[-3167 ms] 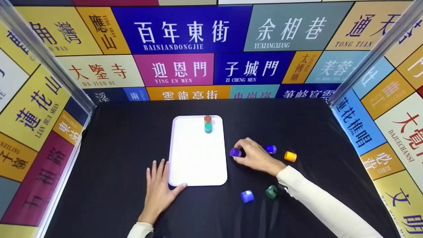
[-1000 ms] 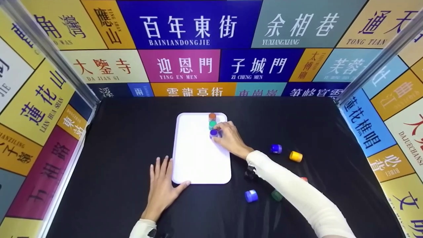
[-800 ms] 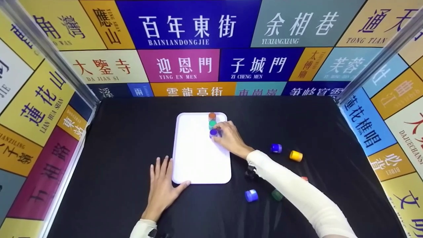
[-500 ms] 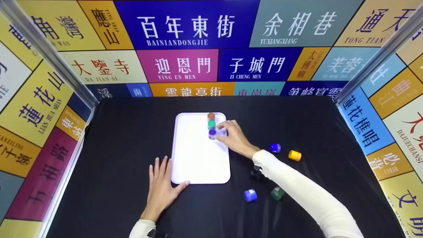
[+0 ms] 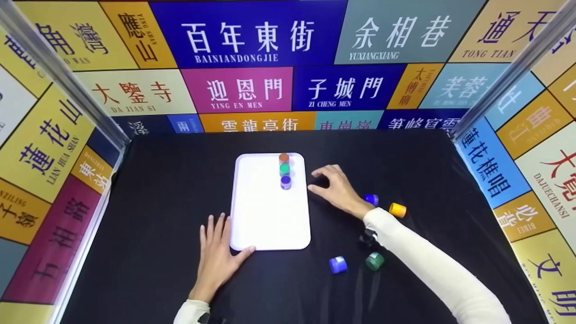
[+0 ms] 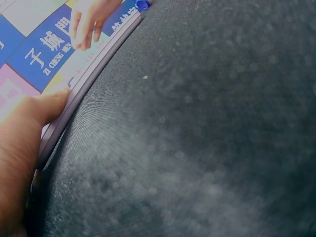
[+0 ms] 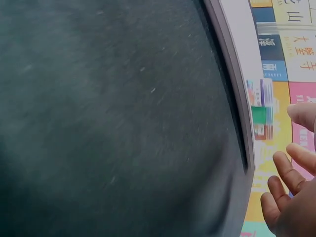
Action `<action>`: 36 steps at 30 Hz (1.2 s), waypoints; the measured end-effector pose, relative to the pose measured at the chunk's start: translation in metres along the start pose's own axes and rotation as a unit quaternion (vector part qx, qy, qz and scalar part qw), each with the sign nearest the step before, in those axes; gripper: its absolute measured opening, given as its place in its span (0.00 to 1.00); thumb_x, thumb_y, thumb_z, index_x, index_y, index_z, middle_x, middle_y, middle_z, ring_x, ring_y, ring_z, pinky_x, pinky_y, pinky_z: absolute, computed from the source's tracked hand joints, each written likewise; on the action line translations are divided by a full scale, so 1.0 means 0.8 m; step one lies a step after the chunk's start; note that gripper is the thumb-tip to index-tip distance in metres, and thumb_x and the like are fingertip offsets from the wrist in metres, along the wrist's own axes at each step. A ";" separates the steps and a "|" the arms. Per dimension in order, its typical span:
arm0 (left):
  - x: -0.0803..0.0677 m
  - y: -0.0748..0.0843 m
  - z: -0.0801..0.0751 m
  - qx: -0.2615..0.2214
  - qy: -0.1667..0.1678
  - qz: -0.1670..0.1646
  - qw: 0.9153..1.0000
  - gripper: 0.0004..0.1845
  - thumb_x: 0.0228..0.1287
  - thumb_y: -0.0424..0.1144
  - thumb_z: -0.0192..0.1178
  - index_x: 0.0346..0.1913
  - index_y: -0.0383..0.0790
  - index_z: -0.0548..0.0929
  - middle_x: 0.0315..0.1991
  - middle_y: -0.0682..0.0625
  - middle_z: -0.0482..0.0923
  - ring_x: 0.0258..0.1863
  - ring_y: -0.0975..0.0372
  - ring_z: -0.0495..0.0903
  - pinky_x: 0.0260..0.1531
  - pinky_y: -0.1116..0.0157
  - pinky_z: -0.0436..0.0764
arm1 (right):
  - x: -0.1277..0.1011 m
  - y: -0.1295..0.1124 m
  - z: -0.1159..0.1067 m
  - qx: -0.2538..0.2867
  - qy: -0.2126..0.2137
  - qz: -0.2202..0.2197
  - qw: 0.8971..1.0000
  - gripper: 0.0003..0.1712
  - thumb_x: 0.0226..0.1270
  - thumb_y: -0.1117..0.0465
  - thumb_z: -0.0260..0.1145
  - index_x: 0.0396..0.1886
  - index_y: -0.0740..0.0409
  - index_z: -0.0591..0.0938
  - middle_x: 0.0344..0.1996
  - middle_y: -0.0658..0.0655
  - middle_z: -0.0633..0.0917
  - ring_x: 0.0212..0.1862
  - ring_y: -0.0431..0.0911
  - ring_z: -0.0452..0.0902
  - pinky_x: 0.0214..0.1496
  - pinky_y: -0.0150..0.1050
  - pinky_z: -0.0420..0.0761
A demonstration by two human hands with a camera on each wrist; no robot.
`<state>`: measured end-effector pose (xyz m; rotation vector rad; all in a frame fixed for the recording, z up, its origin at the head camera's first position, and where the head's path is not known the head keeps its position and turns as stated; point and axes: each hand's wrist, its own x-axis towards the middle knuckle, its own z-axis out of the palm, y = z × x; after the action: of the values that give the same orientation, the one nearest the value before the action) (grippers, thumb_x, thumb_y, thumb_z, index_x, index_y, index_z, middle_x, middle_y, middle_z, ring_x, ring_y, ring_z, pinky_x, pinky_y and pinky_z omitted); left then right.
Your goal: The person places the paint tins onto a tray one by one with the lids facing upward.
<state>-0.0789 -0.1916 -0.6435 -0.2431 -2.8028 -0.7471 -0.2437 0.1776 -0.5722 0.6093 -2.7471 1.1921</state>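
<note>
Your right hand (image 5: pixel 338 191) has let go of the purple jar (image 5: pixel 285 182) and drawn back off the white tray (image 5: pixel 265 225), fingers loosely spread, empty. At 7 o'clock of the tray, your left hand (image 5: pixel 218 256) lies flat on the desk (image 5: pixel 157 202), thumb touching its corner. That jar stands on the tray, right of centre, at 6 o'clock of the green jar (image 5: pixel 284 169).

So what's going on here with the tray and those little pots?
A person is lining up small paint pots on a white tray. Orange, green and purple pots stand in a row there. The right hand hovers empty beside the tray; the left hand rests flat against its near corner. Four pots lie on the black cloth.
</note>
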 end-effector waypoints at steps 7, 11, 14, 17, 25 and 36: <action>-0.001 -0.001 -0.001 -0.003 0.000 -0.004 1.000 0.61 0.62 0.72 0.72 0.84 0.31 0.66 0.84 0.31 0.62 0.87 0.33 0.49 0.84 0.33 0.42 | -0.012 0.008 -0.024 0.004 0.009 -0.003 1.000 0.26 0.67 0.55 0.83 0.58 0.65 0.89 0.55 0.59 0.89 0.63 0.57 0.74 0.71 0.54 0.74; -0.002 -0.001 -0.001 -0.004 0.000 -0.001 1.000 0.61 0.62 0.72 0.72 0.84 0.30 0.66 0.84 0.31 0.61 0.87 0.33 0.49 0.84 0.33 0.42 | -0.021 0.013 -0.038 -0.006 0.004 0.005 1.000 0.27 0.68 0.54 0.83 0.59 0.65 0.89 0.57 0.60 0.88 0.64 0.57 0.74 0.72 0.55 0.74; -0.002 0.000 -0.001 -0.004 0.000 0.000 1.000 0.61 0.62 0.72 0.72 0.84 0.30 0.66 0.85 0.31 0.61 0.87 0.33 0.48 0.84 0.33 0.41 | -0.027 0.020 -0.047 -0.012 0.001 0.011 1.000 0.27 0.69 0.53 0.82 0.60 0.64 0.89 0.58 0.59 0.88 0.65 0.57 0.73 0.72 0.55 0.73; -0.001 0.000 -0.001 -0.002 -0.001 0.000 1.000 0.61 0.62 0.72 0.71 0.84 0.30 0.66 0.85 0.31 0.61 0.87 0.33 0.48 0.84 0.33 0.42 | -0.034 0.028 -0.055 -0.013 -0.002 0.019 1.000 0.27 0.69 0.52 0.82 0.60 0.64 0.89 0.58 0.59 0.88 0.65 0.57 0.73 0.72 0.54 0.73; 0.000 0.002 -0.002 -0.005 -0.002 0.001 1.000 0.61 0.62 0.72 0.72 0.83 0.30 0.67 0.85 0.31 0.61 0.87 0.33 0.48 0.84 0.32 0.41 | -0.059 0.057 -0.073 -0.011 0.014 0.015 1.000 0.25 0.65 0.56 0.84 0.57 0.66 0.90 0.53 0.61 0.90 0.62 0.58 0.75 0.70 0.52 0.72; -0.001 0.002 -0.001 -0.001 -0.007 -0.002 1.000 0.61 0.62 0.72 0.72 0.84 0.30 0.66 0.85 0.31 0.60 0.87 0.33 0.48 0.84 0.33 0.41 | -0.093 0.092 -0.104 -0.020 0.017 -0.009 1.000 0.25 0.62 0.58 0.86 0.55 0.66 0.91 0.51 0.60 0.89 0.61 0.58 0.73 0.68 0.55 0.66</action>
<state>-0.0779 -0.1910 -0.6424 -0.2447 -2.8160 -0.7507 -0.2110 0.3065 -0.5820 0.6033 -2.7229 1.1314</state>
